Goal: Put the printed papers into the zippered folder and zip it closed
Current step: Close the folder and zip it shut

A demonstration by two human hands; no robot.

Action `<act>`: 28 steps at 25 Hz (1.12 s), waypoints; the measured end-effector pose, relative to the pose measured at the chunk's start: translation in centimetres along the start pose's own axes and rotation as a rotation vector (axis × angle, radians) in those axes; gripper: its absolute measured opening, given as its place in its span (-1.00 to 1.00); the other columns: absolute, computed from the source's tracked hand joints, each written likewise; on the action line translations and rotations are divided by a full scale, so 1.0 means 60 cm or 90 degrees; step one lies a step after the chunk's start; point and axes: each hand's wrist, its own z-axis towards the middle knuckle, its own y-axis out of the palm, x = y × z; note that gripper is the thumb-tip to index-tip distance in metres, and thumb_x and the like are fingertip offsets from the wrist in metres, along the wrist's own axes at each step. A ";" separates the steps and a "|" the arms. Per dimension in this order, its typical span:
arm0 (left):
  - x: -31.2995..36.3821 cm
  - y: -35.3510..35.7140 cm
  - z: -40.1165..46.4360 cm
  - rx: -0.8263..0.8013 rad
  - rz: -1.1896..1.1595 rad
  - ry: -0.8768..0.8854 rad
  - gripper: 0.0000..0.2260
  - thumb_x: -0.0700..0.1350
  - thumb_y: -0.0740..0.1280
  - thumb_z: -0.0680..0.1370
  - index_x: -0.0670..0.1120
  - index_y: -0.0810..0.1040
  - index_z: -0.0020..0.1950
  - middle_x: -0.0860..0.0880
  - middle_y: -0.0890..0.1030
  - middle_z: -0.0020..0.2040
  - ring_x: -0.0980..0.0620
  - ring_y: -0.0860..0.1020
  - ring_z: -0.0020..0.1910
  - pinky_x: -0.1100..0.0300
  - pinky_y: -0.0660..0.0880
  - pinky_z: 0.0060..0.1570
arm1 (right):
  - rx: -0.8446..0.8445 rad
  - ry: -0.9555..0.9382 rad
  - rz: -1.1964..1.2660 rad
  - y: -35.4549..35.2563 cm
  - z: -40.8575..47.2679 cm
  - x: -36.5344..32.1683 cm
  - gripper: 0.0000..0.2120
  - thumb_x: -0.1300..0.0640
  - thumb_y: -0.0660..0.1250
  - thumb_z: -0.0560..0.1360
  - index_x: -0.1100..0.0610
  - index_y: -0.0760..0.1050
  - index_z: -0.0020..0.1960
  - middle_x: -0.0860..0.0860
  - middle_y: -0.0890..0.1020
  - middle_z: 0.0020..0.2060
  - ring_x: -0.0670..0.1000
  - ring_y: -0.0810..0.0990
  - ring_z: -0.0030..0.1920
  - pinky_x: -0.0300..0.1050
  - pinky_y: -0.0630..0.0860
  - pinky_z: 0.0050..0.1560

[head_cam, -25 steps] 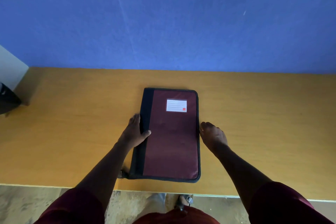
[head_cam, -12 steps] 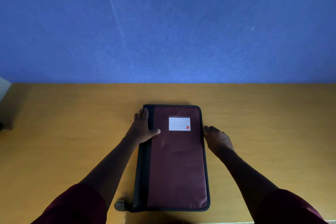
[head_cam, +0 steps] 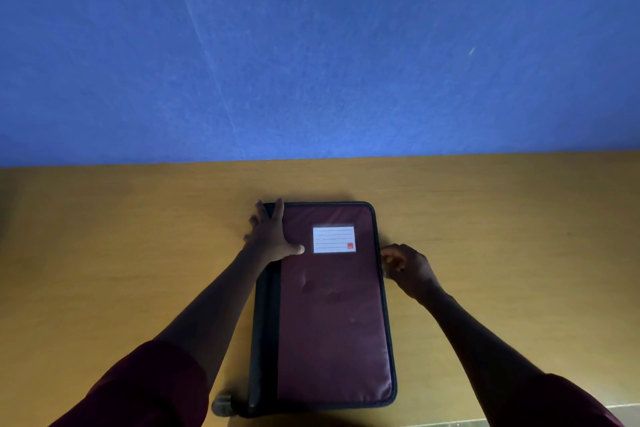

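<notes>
A maroon zippered folder [head_cam: 332,315] with a black spine and a white label [head_cam: 334,239] lies closed and flat on the wooden table [head_cam: 121,253]. My left hand [head_cam: 270,236] rests flat on its far left corner, fingers spread over the black spine, thumb on the maroon cover. My right hand [head_cam: 405,267] is curled against the folder's right edge, fingertips at the zipper line. A zipper pull [head_cam: 221,404] sticks out at the near left corner. No printed papers are in sight.
A blue wall [head_cam: 311,45] rises straight behind the table. The table's near edge [head_cam: 616,409] shows at the bottom right. Dark red sleeves cover both forearms.
My left hand slid farther up the spine to the far left corner. My right hand curled its fingers in at the right edge. The camera tilted up slightly.
</notes>
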 end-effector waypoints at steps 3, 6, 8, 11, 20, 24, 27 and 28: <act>-0.002 -0.001 -0.003 0.005 -0.004 0.005 0.17 0.17 0.56 0.36 0.10 -0.29 0.60 -0.18 -0.40 0.57 -0.34 -0.17 0.57 -0.37 0.18 0.43 | -0.019 0.017 -0.058 0.004 -0.002 -0.006 -0.79 0.29 0.48 0.42 0.08 0.57 0.00 -0.04 0.60 -0.07 -0.01 0.60 -0.06 -0.29 0.50 -0.22; -0.003 -0.003 -0.005 0.010 -0.006 0.009 0.16 0.16 0.57 0.36 0.10 -0.27 0.61 -0.17 -0.39 0.57 -0.33 -0.16 0.58 -0.36 0.18 0.44 | 0.000 0.002 -0.111 0.010 -0.010 -0.015 -0.86 0.27 0.43 0.46 0.06 0.55 -0.07 -0.04 0.58 -0.09 0.00 0.59 -0.09 -0.24 0.50 -0.22; -0.004 -0.004 -0.008 0.010 -0.003 0.014 0.16 0.16 0.57 0.36 0.11 -0.28 0.60 -0.17 -0.39 0.58 -0.34 -0.16 0.58 -0.36 0.19 0.44 | 0.026 0.003 -0.160 0.015 -0.016 -0.024 -0.91 0.25 0.36 0.52 0.08 0.54 -0.04 -0.03 0.59 -0.09 -0.01 0.58 -0.13 -0.15 0.54 -0.23; 0.000 -0.011 -0.006 -0.002 0.016 0.017 0.17 0.14 0.58 0.35 0.17 -0.30 0.59 -0.18 -0.40 0.57 -0.38 -0.14 0.57 -0.32 0.22 0.44 | 0.040 0.011 -0.244 0.026 -0.026 -0.034 -0.90 0.25 0.28 0.55 0.06 0.47 -0.05 -0.04 0.58 -0.14 -0.04 0.53 -0.25 -0.16 0.48 -0.35; 0.012 -0.020 -0.003 -0.029 0.035 0.009 0.12 0.09 0.60 0.35 0.19 -0.18 0.61 -0.20 -0.43 0.55 -0.45 -0.13 0.54 -0.28 0.23 0.45 | 0.069 0.009 -0.292 0.036 -0.024 -0.041 -0.82 0.31 0.27 0.51 0.08 0.39 0.03 -0.03 0.50 -0.12 0.01 0.49 -0.31 -0.12 0.40 -0.39; 0.015 -0.020 -0.004 -0.027 0.031 0.003 0.11 0.06 0.60 0.37 0.19 -0.19 0.61 -0.20 -0.43 0.55 -0.45 -0.15 0.54 -0.30 0.25 0.43 | 0.086 0.005 -0.300 0.025 0.002 -0.049 -0.82 0.33 0.27 0.50 0.08 0.38 -0.01 -0.03 0.49 -0.16 0.01 0.51 -0.33 -0.11 0.43 -0.41; 0.015 -0.018 -0.004 -0.027 0.032 0.004 0.11 0.05 0.59 0.37 0.19 -0.19 0.61 -0.20 -0.45 0.54 -0.44 -0.16 0.54 -0.32 0.27 0.41 | 0.090 -0.002 -0.316 0.013 0.026 -0.054 -0.82 0.33 0.24 0.51 0.08 0.37 0.00 0.00 0.51 -0.17 0.05 0.53 -0.32 -0.07 0.47 -0.41; 0.015 -0.017 -0.003 -0.025 0.031 0.004 0.11 0.04 0.60 0.37 0.19 -0.19 0.61 -0.20 -0.45 0.54 -0.44 -0.16 0.54 -0.32 0.28 0.41 | 0.087 -0.001 -0.332 0.009 0.035 -0.056 -0.83 0.31 0.24 0.53 0.07 0.36 0.01 0.02 0.51 -0.17 0.07 0.53 -0.32 -0.07 0.46 -0.41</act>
